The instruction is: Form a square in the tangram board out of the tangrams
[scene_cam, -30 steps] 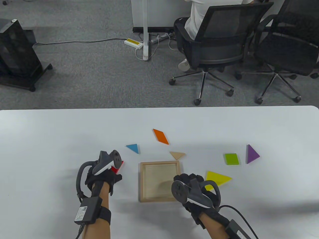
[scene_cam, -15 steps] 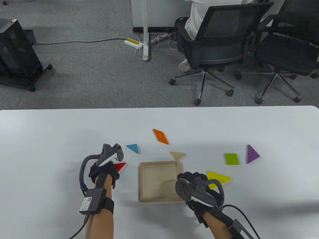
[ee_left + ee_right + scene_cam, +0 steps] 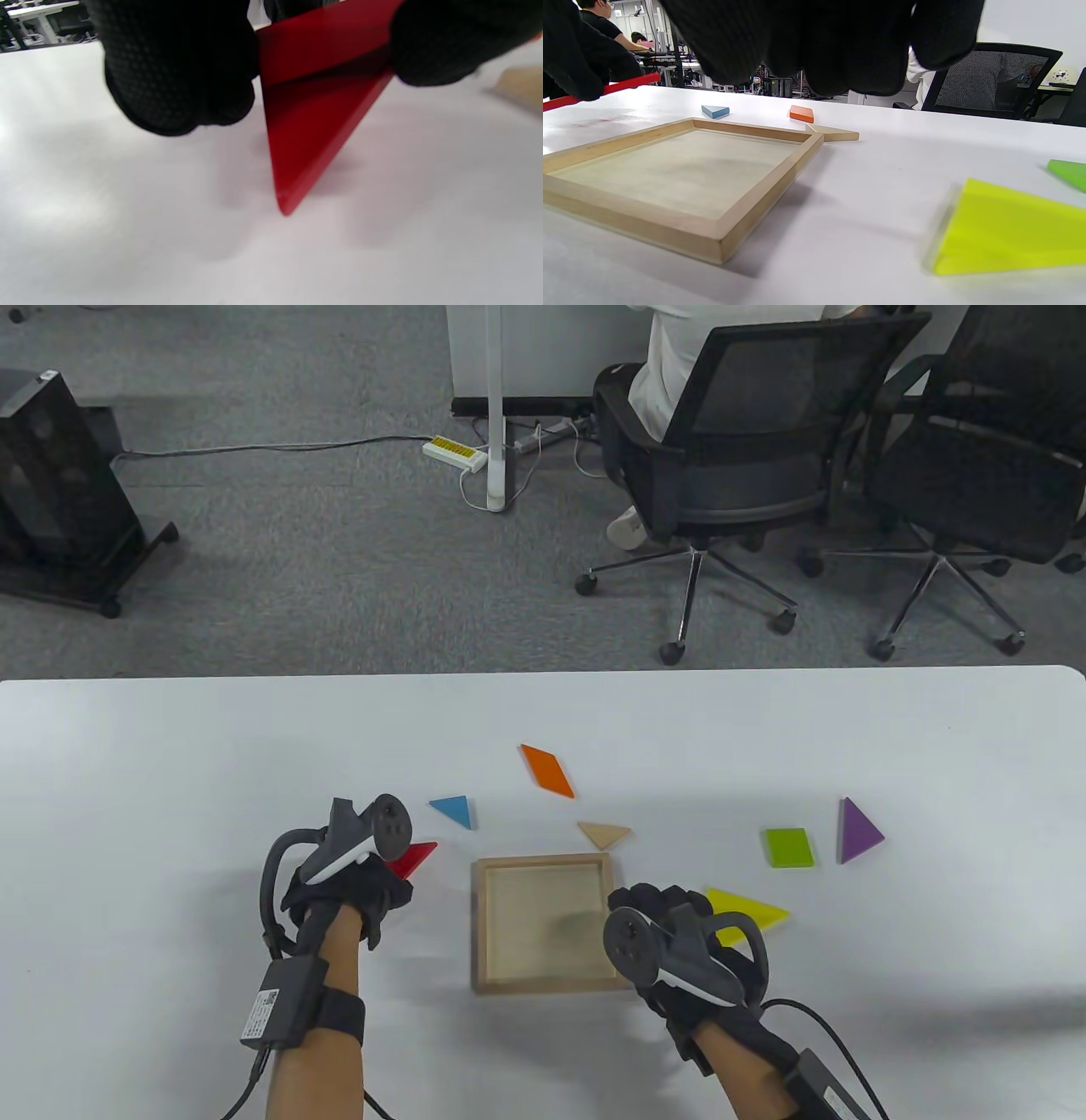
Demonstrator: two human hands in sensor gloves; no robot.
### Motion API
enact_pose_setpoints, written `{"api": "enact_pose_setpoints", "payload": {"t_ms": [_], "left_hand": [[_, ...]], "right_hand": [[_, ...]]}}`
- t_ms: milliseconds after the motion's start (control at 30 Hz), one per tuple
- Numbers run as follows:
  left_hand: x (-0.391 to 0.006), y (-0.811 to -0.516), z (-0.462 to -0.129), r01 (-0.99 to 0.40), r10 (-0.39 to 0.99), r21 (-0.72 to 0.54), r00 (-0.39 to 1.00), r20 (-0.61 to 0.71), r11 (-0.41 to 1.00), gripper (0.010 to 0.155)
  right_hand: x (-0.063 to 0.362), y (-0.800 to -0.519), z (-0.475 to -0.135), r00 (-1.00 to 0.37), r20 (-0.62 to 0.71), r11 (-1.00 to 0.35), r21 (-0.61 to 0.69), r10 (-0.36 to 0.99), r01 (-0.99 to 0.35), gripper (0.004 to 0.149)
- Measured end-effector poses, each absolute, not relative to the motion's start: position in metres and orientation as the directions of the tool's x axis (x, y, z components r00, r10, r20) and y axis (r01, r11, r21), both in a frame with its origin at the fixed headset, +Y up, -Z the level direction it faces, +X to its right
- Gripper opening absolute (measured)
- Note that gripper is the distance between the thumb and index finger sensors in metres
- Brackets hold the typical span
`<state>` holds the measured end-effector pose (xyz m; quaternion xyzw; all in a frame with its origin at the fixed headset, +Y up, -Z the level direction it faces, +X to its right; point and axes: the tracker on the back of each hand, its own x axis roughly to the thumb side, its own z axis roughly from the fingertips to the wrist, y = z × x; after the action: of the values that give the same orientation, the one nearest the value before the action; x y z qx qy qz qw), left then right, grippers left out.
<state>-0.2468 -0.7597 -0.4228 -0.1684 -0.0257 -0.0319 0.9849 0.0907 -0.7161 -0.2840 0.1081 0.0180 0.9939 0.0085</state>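
Note:
My left hand (image 3: 383, 884) pinches a red triangle (image 3: 412, 858) left of the empty wooden tangram board (image 3: 543, 862). In the left wrist view two gloved fingers (image 3: 178, 67) grip the red triangle (image 3: 314, 131) by its upper edge, its tip hanging just above the white table. My right hand (image 3: 667, 904) hovers at the board's right edge, over the left end of the yellow triangle (image 3: 753, 913). Its fingers (image 3: 818, 42) hang loosely curled and hold nothing. The right wrist view shows the board (image 3: 772, 186) empty and the yellow triangle (image 3: 1009, 228) flat on the table.
A blue triangle (image 3: 452, 811), an orange parallelogram (image 3: 547, 770) and a wood-coloured triangle (image 3: 604, 834) lie beyond the board. A green square (image 3: 789, 847) and a purple triangle (image 3: 857, 831) lie to the right. Office chairs stand past the table's far edge.
My left hand has raised the red triangle off the table and carried it slightly away from me. My right hand has slid right, off the board toward the yellow triangle.

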Motion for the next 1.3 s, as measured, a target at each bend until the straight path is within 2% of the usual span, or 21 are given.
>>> {"api": "enact_pose_setpoints", "payload": {"t_ms": [233, 700, 967, 1300], "left_hand": [[-0.220, -0.732, -0.414, 0.070, -0.030, -0.226, 0.984, 0.178, 0.972, 0.092], [-0.134, -0.699, -0.381, 0.212, -0.150, -0.091, 0.881, 0.448, 0.973, 0.092], [-0.092, -0.708, -0.364, 0.320, -0.224, -0.078, 0.798, 0.560, 0.944, 0.092], [-0.065, -0.731, -0.355, 0.419, -0.261, -0.110, 0.728, 0.635, 0.902, 0.092]], "right_hand": [[0.097, -0.715, -0.286, -0.981, 0.193, -0.999, 0.031, 0.025, -0.020, 0.057], [0.105, -0.714, -0.289, -0.986, 0.166, -0.999, 0.029, 0.026, -0.021, 0.058], [0.111, -0.716, -0.291, -0.990, 0.143, -0.999, 0.041, 0.011, -0.005, 0.058], [0.116, -0.720, -0.294, -0.992, 0.126, -0.999, 0.053, 0.004, 0.003, 0.058]]}}
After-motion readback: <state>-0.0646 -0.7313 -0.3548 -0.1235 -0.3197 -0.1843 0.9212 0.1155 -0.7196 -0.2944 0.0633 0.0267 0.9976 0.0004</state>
